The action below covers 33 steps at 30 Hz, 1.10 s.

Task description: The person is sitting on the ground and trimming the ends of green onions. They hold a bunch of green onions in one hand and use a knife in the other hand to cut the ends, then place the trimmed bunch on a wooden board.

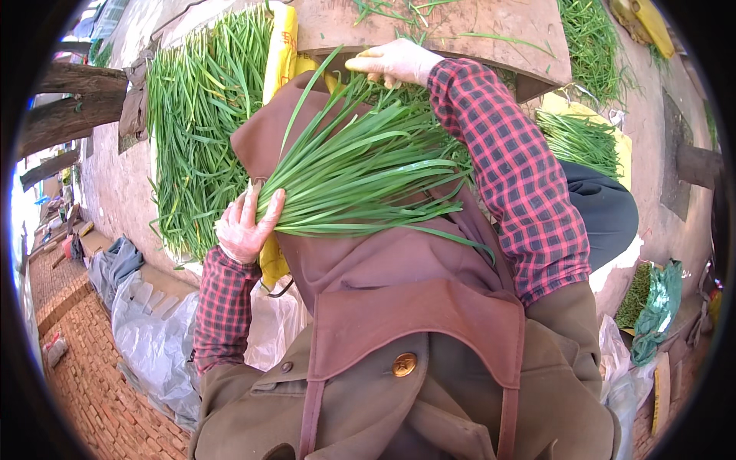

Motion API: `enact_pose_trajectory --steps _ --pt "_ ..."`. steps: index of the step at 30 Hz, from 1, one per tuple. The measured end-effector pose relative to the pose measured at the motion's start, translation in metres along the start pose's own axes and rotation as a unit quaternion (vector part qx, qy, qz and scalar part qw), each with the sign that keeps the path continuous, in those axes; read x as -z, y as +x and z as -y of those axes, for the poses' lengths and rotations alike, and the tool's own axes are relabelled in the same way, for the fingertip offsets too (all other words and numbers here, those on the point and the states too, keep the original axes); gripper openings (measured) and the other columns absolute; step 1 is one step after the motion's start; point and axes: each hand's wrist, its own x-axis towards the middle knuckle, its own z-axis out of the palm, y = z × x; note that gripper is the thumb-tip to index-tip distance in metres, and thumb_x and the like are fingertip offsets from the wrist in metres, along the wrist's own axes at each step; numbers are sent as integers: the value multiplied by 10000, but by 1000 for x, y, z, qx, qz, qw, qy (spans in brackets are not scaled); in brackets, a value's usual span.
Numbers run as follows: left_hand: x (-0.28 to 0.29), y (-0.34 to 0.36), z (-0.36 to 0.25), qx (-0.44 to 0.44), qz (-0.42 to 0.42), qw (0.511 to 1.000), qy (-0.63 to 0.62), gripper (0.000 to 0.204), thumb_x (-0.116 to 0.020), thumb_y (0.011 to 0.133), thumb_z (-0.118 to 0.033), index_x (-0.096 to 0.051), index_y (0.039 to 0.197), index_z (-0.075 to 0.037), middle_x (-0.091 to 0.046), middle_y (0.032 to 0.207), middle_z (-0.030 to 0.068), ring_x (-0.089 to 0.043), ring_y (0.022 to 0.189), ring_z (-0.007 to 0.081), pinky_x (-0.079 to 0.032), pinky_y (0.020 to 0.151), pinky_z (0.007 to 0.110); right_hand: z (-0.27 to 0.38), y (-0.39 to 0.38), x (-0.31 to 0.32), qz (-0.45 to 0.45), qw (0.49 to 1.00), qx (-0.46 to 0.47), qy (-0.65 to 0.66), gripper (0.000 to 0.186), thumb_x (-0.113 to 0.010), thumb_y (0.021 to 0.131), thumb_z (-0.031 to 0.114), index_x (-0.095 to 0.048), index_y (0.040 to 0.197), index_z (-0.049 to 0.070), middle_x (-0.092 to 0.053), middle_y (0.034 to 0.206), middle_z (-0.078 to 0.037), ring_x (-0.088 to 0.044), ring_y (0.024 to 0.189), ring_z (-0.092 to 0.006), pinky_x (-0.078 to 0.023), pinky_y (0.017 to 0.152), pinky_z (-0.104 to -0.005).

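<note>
A fanned bunch of green garlic chives (pixel 376 169) lies across my lap, over a brown apron (pixel 368 264). Its stem end sits in my left hand (pixel 249 224), whose gloved fingers wrap around it; the leaves spread toward the right. Above the leaves, by the front edge of a low board (pixel 491 34), hovers my right hand (pixel 395 63). That hand is gloved too, with its fingers stretched leftward and somewhat bent, and I see nothing held in it. Red-and-black checked sleeves cover both forearms.
To the left lies a large pile of chives (pixel 203 130) beside a yellow bag (pixel 280 54). More chives (pixel 579 142) rest on a yellow sheet at the right, with loose greens (pixel 590 54) behind. Clear plastic (pixel 157 337) covers the lower left, near a brick floor (pixel 107 391).
</note>
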Motion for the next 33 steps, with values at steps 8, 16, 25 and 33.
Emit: enact_pose_trajectory --steps 8,16,25,33 --pt "3 -1 1 -2 2 1000 -15 479 -600 782 -107 -611 1247 -220 -590 1214 166 -637 858 243 -545 655 310 6 5 -24 7 979 191 -68 281 -619 845 356 -705 1044 177 -670 786 -26 -630 696 -182 -500 661 -313" --pt "-2 -5 -5 29 -1 999 -41 468 -620 776 -100 -622 1234 -199 -603 1187 177 -645 862 253 -552 665 322 -1 -1 -34 -242 924 -39 292 123 -656 797 122 -741 884 103 -697 794 -60 -641 731 -204 -516 655 -349" --pt "-9 -16 -21 85 -17 996 -38 468 -597 759 -76 -636 1215 -171 -618 1127 181 -649 849 280 -551 672 336 -48 -53 32 -313 946 -17 -77 289 -500 888 347 -695 932 138 -683 900 -70 -648 873 -266 -502 770 -360" --pt "-11 -19 -25 92 -24 995 -31 497 -583 751 -41 -630 1232 -159 -607 1127 183 -645 862 290 -546 688 346 -16 -24 5 -185 921 228 -256 298 -475 941 323 -624 1193 268 -645 1139 -70 -633 978 -279 -501 854 -369"
